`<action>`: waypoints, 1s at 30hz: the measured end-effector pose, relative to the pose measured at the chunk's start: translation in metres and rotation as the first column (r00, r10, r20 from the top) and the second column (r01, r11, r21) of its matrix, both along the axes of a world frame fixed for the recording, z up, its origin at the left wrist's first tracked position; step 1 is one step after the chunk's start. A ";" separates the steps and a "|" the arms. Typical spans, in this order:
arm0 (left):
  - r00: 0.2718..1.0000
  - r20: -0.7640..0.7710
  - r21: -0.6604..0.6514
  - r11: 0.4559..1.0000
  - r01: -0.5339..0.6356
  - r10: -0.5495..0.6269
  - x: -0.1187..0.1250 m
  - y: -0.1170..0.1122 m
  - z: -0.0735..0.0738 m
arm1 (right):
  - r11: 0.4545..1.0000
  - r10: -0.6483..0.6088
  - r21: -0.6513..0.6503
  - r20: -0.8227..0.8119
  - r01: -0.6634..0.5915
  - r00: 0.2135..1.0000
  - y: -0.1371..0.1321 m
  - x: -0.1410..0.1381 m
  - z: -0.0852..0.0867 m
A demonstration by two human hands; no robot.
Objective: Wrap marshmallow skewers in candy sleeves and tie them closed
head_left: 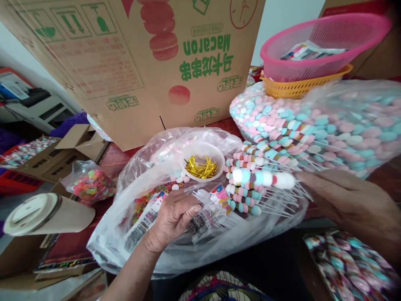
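Observation:
My left hand (175, 217) rests knuckles-up on a stack of small printed packaging bags (147, 221), its fingers curled and pinching the top bag. My right hand (351, 205) holds a marshmallow skewer (263, 177) by its stick, level above a pile of finished skewers (247, 196). The skewer carries white, blue and pink marshmallows. Both piles lie on a crumpled clear plastic sheet (131, 234).
A small white bowl of gold twist ties (202, 167) sits behind the bags. A big bag of marshmallows (328, 125) fills the right, with pink (322, 46) and yellow baskets (297, 85) above. A Macaron carton (140, 62) stands behind; a white cup (46, 213) lies left.

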State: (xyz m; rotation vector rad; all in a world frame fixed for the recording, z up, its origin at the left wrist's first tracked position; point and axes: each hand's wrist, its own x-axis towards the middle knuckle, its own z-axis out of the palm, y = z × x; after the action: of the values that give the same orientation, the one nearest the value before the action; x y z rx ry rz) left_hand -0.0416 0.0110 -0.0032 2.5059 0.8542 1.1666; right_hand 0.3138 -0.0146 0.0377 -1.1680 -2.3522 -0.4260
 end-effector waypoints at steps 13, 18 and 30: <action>0.999 0.023 -0.119 0.993 -0.023 0.026 -0.001 -0.008 -0.001 | 0.987 0.160 0.005 0.133 -0.162 0.978 -0.009 -0.017 -0.010; 0.983 -0.181 -0.231 0.972 -0.038 -0.004 0.002 -0.006 -0.007 | 0.982 0.169 -0.109 0.163 -0.153 0.972 -0.004 -0.018 -0.009; 0.928 -0.220 -0.762 0.648 0.029 -0.300 0.042 -0.003 0.005 | 0.937 0.324 -0.219 0.255 -0.272 0.911 0.003 -0.056 -0.005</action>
State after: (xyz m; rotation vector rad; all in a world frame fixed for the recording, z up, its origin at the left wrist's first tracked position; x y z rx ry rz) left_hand 0.0000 0.0075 0.0014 2.0004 0.9063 0.2063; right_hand 0.2581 -0.0117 0.0329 -0.8380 -2.8189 -0.2963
